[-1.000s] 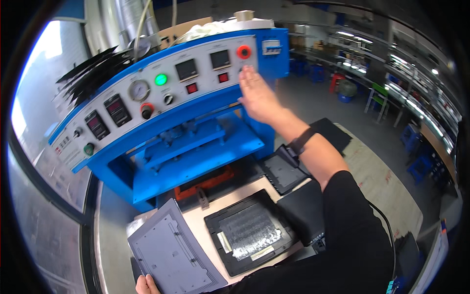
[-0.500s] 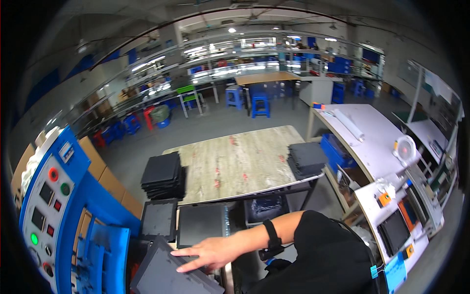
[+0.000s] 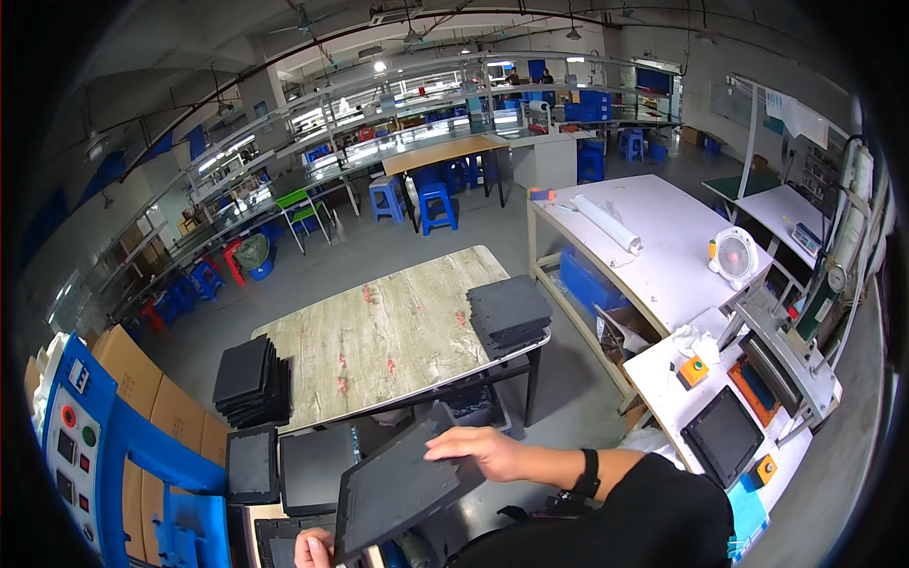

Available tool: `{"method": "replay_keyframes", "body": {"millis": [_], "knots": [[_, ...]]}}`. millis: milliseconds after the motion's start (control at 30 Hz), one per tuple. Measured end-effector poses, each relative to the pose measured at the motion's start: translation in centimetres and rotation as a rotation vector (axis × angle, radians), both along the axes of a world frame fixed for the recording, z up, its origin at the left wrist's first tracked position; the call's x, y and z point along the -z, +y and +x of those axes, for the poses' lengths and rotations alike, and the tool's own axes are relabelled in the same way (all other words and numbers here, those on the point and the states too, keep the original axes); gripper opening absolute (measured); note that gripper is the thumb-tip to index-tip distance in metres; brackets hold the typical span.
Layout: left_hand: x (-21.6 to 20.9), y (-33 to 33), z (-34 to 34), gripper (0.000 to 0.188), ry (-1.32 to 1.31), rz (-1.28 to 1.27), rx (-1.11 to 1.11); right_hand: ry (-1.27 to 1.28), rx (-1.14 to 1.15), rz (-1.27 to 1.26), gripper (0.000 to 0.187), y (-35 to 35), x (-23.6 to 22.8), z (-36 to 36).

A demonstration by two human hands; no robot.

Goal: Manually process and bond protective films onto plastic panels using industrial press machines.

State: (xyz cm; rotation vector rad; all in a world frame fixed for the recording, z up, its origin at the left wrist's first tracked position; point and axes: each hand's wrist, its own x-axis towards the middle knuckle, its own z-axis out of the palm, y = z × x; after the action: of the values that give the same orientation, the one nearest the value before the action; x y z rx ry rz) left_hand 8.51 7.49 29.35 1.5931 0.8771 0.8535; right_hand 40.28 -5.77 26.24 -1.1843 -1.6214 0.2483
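Note:
A thin black rectangular panel (image 3: 402, 497) with small notches along its border is tilted in front of me, between both hands. My right hand (image 3: 485, 452) grips its far right edge, fingers on top. At the near left corner, my left hand (image 3: 315, 547) is closed on it, only partly in view. Another dark edge shows behind the panel; whether it is a second sheet I cannot tell. Below and to the left lie similar flat pieces: one black panel (image 3: 253, 464), a greyer plate (image 3: 317, 471) beside it, and another panel (image 3: 275, 544) near my left hand.
A wood-patterned table (image 3: 379, 331) ahead carries a left stack of black panels (image 3: 248, 379) and a right stack (image 3: 509, 310). A blue machine (image 3: 142, 445) with buttons stands left. At right, a white bench (image 3: 653, 227) holds a fan (image 3: 734, 256); a black panel (image 3: 722, 435) lies by a press.
My right hand has lifted the panel up and rightward from beside the blue machine. My left hand has come into view at its corner. The whole view has swung right.

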Motion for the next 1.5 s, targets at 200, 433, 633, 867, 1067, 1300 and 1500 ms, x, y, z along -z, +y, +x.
{"method": "replay_keyframes", "body": {"millis": [200,433,633,867,1067,1300,1500], "knots": [[1.1,-4.3,7.8,0.058,-0.248,0.027,0.361,0.227,0.095,-0.125,0.043,-6.2,1.5,5.2],[2.5,-5.0,13.7,0.055,-0.376,0.135,0.233,0.348,0.034,-0.109,0.053,-9.7,1.7,7.3],[0.7,-5.4,16.6,0.057,-0.424,0.127,0.346,0.551,-0.039,-0.125,0.085,-12.2,2.3,7.4],[1.5,-1.5,16.9,0.064,-0.472,0.151,0.432,0.652,-0.016,-0.124,0.098,-11.2,2.1,6.3],[2.4,3.1,15.9,0.062,-0.53,0.146,0.434,0.585,0.046,-0.105,0.098,-6.9,1.0,4.9],[3.2,8.1,13.4,0.061,-0.589,0.073,0.339,0.289,0.182,-0.06,0.086,-0.8,0.2,3.9],[2.0,10.4,11.1,0.058,-0.542,0.151,0.32,0.36,0.186,-0.015,0.081,2.8,-0.9,2.4]]}}
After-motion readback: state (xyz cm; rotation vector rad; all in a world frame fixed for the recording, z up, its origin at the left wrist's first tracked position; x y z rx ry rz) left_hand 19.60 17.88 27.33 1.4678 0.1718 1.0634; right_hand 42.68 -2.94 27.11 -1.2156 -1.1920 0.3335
